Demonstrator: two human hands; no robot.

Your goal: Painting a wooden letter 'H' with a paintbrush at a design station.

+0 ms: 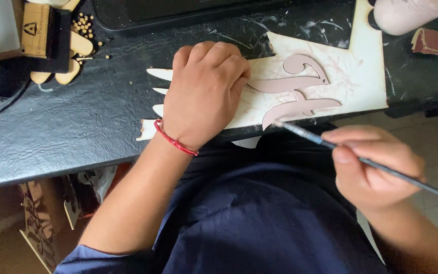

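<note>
The left hand [206, 94], fingers curled, pinned the pinkish script cutout [300, 91] on its white board [366, 76] while the right hand [373, 165], at four o'clock, pinched a thin brush [361, 160], best stroked lightly along the edge.

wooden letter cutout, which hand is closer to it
Left. The left hand presses down at the wooden letter cutout's left end, touching it; the right hand sits below, only its brush tip reaching it.
</note>
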